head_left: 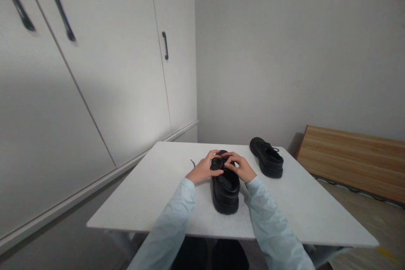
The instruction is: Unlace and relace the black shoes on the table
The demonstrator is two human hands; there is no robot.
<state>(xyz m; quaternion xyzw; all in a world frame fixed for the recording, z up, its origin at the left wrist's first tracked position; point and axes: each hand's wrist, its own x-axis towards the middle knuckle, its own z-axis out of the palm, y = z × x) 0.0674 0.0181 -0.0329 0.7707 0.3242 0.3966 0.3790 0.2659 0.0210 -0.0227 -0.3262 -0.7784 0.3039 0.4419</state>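
Observation:
A black lace-up shoe (226,198) stands upright on the white table, its heel toward me and its toe pointing away. Both hands are over its lacing. From the left, my left hand (204,168) curls round the lacing area, fingers bent and thumb reaching inward, closed on the shoelace. One loose lace end (193,163) sticks out to the left beyond that hand. My right hand (243,168) comes from the right, with thumb and fingers pinched on the shoelace above the tongue. The fingers partly hide the lace and the toe.
A second black shoe (268,160) stands at the table's back right, laces on top. The white table (152,190) has its far edge close to the wall. White cabinets (126,71) with dark handles line the left. A wood-grain board (354,160) leans at the right.

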